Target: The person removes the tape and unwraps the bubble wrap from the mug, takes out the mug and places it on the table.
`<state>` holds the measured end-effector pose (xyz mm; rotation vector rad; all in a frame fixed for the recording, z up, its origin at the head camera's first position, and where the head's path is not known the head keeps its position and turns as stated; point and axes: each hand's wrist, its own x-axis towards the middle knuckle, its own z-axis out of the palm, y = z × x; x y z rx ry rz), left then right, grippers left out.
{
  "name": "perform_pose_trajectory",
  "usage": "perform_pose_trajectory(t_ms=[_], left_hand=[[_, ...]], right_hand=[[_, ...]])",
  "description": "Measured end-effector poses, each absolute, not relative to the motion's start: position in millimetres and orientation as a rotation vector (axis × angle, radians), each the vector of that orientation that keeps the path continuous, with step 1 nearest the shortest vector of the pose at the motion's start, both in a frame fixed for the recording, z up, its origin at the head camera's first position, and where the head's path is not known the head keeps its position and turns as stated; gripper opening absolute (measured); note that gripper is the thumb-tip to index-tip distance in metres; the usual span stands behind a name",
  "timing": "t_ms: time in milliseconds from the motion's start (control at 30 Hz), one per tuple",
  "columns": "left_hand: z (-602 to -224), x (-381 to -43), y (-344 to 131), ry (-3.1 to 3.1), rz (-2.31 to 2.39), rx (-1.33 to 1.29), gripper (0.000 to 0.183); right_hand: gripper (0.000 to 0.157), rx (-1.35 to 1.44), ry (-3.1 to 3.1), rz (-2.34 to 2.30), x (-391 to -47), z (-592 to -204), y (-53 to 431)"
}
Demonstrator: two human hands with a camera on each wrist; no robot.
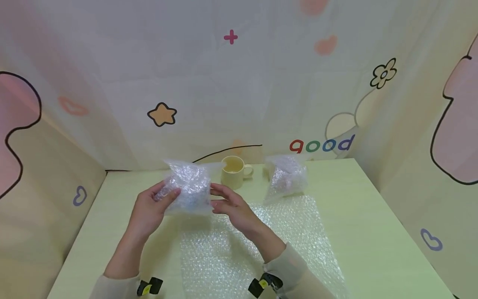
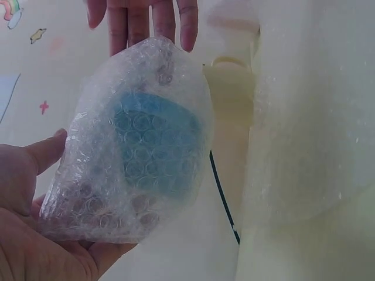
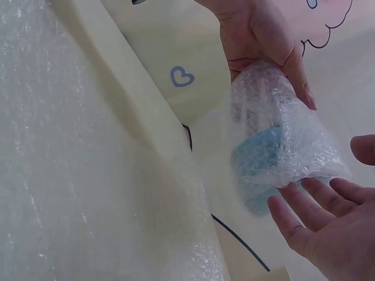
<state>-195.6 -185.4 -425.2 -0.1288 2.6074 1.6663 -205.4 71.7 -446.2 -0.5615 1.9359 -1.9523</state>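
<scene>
Above the table, my left hand (image 1: 147,211) grips a bubble-wrapped bundle (image 1: 188,187) by its left side, thumb across the front. Through the clear wrap, a blue object (image 2: 158,146) with a curved rim shows in the left wrist view; its exact kind is blurred by the bubbles. My right hand (image 1: 239,214) is at the bundle's other side with fingers extended. In the right wrist view, the fingertips (image 3: 313,202) of that hand touch the edge of the wrap, and its thumb stands away from it.
A pale yellow mug (image 1: 232,179) stands behind the bundle, handle to the right. Farther right lies a second bubble-wrapped bundle (image 1: 287,176). A flat bubble wrap sheet (image 1: 257,249) covers the table's front middle. A printed curtain (image 1: 194,74) closes off the back and sides.
</scene>
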Motion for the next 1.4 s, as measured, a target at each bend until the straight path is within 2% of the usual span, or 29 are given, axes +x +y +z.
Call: perform_pose_trajectory(t_ms=[633,800,1033,1400], left_hand=[[-435.8,-172.7,-153.2,2.553,1.729,-0.072,0.078],[-441.8,-165.7,-143.3,2.53,1.753,-0.047,0.077],[-448.2,-157.4,-129.5,2.431,1.778,0.018,0.086],[-460.1,-140.4,-105.6,2.286,1.92,0.027,0.089]], right_hand=[[0.052,-0.636,1.973,-1.931,-190.2,-446.2,111.7],[0.051,-0.576,2.028,-1.917,-186.6,-447.3,120.3],[0.047,-0.484,2.138,-1.876,-183.3,-450.6,134.0],[0.038,-0.394,2.165,-1.884,-171.7,-454.8,157.3]])
